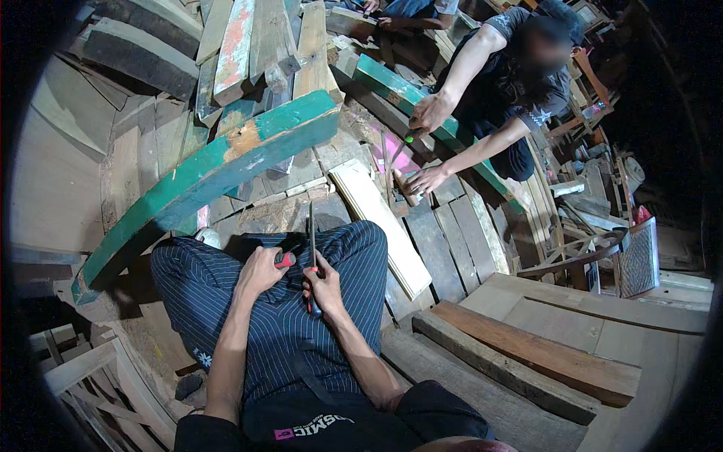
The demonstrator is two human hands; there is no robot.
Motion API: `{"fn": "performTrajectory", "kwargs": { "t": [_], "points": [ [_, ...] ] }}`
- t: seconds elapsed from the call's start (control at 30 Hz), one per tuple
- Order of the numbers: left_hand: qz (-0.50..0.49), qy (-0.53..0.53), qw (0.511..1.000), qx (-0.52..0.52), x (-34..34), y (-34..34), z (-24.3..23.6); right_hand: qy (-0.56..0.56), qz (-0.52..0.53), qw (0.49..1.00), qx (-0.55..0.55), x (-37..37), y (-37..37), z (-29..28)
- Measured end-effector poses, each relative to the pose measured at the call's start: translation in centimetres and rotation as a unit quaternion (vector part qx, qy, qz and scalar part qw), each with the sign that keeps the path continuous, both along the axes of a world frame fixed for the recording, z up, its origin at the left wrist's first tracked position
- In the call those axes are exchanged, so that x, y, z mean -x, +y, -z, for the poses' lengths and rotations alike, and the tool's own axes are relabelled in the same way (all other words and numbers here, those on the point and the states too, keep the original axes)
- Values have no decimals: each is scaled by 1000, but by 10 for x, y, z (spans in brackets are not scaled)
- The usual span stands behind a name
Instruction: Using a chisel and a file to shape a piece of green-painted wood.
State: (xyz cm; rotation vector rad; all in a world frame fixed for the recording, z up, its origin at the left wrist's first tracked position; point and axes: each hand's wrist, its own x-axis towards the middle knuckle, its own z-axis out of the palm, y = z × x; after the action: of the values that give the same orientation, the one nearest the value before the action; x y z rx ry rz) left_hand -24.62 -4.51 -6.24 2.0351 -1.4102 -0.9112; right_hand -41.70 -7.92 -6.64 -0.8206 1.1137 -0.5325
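Note:
My left hand (260, 270) is closed around a tool with a red and dark handle (285, 260); the rest of that tool is hidden. Close beside it, over my lap, my right hand (324, 286) grips a hand tool with a long, narrow metal blade (312, 230). Its blade stands up away from me, and red and dark handle parts show around my fingers. I cannot tell whether it is a saw or a file. Both hands are above my striped trousers, apart from each other.
A curved green-painted beam (203, 177) arches past my left knee. A pale board (380, 226) lies by my right knee. Opposite, a co-worker (520, 83) holds a green-handled tool (409, 138) near a small wood piece (407, 188). Stacked planks (527, 361) lie right; a slatted frame (113, 384) stands left.

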Motion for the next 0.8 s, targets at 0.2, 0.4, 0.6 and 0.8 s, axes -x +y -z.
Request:
{"fn": "performTrajectory", "kwargs": {
  "t": [0.2,0.4,0.6,0.8],
  "points": [
    [11,0,1000,2,-1,-1,3,5,-2,1000,6,-1,0,1],
    [7,4,1000,-15,-1,-1,-1,11,7,1000,7,-1,0,-4],
    [5,-23,999,23,-1,2,11,17,1,1000,7,-3,-1,-8],
    [23,-2,1000,-21,-4,-2,4,11,0,1000,14,-3,0,-7]
  ]
}}
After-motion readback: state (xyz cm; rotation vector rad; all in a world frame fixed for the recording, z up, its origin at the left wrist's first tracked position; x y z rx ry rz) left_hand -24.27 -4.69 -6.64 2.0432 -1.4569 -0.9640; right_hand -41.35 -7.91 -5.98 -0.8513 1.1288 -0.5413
